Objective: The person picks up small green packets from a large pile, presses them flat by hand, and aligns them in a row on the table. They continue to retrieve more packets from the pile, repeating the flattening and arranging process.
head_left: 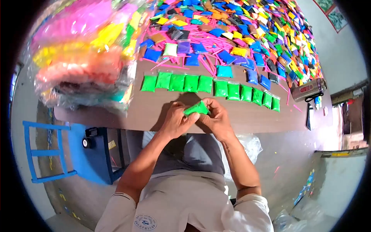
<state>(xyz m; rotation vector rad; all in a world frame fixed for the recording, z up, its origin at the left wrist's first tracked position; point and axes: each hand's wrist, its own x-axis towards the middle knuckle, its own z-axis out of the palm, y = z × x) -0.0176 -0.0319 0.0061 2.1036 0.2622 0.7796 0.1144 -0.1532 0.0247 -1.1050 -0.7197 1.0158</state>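
A small bright green packet (196, 109) is held between both hands just above the table's near edge. My left hand (176, 120) is closed on its left end, with the thumb across the front. Gripping its right end, my right hand (217, 118) has fingers and thumb pinched together. Beyond the hands lies a row of similar green packets (191, 83), side by side and running left to right across the table. A teal packet (224, 71) rests just behind that row. What fills the packets cannot be made out.
Heaped multicoloured packets (247, 31) and pink sticks (201, 42) cover the far table (239, 118). Large clear bags of coloured packs (85, 58) stand at left. A metal flask (309, 89) lies at the right edge. Blue chair (48, 152) stands lower left.
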